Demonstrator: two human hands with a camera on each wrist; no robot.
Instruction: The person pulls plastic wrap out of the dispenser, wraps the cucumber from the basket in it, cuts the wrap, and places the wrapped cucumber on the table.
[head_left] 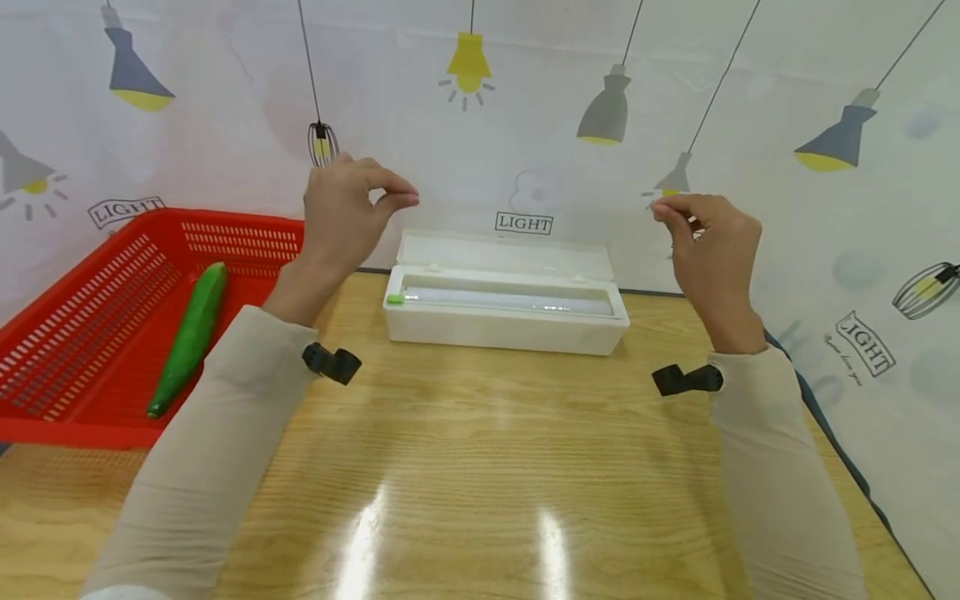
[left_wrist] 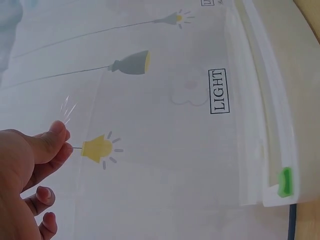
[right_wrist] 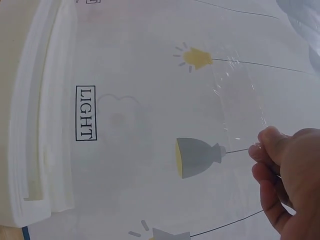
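Observation:
Both hands are raised wide apart above a white cling film dispenser (head_left: 502,327). Between thumb and fingertips, my left hand (head_left: 341,212) pinches one edge of a clear sheet of cling film (right_wrist: 240,92). At the other side my right hand (head_left: 716,246) pinches the sheet too, thumb against forefinger. The film is nearly invisible; only glints and creases show near the fingertips in both wrist views. Behind the dispenser's body its lid (head_left: 502,254) stands open, and a shiny film roll (head_left: 510,301) lies inside. A green slide cutter (head_left: 395,298) sits at its left end.
On the left stands a red plastic basket (head_left: 97,433) with a green cucumber (head_left: 191,337) in it. The wooden table (head_left: 502,450) meets a lamp-printed cloth (head_left: 540,108) at the back and right.

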